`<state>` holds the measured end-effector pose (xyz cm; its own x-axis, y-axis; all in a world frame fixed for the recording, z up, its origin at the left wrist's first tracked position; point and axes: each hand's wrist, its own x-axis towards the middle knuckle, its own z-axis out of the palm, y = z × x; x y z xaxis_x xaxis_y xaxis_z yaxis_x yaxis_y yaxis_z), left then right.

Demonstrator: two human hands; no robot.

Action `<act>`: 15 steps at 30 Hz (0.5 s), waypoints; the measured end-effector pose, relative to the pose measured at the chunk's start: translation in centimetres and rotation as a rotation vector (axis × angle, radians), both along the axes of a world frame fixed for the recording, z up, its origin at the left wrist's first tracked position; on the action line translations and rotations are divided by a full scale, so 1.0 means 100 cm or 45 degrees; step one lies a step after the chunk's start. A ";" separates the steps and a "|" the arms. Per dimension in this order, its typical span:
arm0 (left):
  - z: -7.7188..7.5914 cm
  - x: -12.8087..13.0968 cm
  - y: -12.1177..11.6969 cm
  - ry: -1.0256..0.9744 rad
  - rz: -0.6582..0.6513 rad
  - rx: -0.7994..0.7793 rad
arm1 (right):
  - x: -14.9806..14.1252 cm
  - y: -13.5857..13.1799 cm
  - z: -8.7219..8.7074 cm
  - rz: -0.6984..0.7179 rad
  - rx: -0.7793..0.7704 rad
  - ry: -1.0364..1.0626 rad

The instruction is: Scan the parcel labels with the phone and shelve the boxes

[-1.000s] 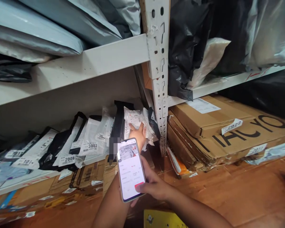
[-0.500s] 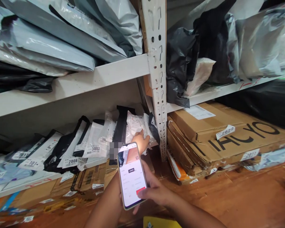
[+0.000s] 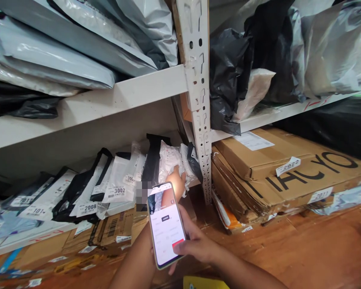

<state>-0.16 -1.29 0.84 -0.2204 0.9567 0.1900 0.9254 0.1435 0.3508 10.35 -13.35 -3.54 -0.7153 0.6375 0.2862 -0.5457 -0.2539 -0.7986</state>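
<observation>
The right hand [image 3: 195, 239] is gripping a lit phone [image 3: 165, 228]; the left hand [image 3: 177, 180] is resting against a white package [image 3: 169, 156] sitting on the lower shelf [image 3: 120, 207], its grip unclear.

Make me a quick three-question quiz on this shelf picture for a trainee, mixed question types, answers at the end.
1. True or false: the right hand holds the phone, and its screen is lit.

2. Which of these numbers is on a label on the large cardboard box?
A. 3002
B. 2022
C. 2008

3. Fill in the blank: in the picture, the left hand is at the packages on the ____ side of the white upright post.

Key: 1. True. 2. B. 3. Left.
</observation>
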 end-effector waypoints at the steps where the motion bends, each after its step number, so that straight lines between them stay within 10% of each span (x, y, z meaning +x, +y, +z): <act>1: -0.001 0.000 -0.001 0.004 -0.002 0.004 | 0.000 0.000 -0.001 -0.002 -0.005 0.002; 15: -0.014 -0.003 0.004 0.055 0.022 0.081 | -0.002 0.005 -0.006 -0.007 -0.001 -0.008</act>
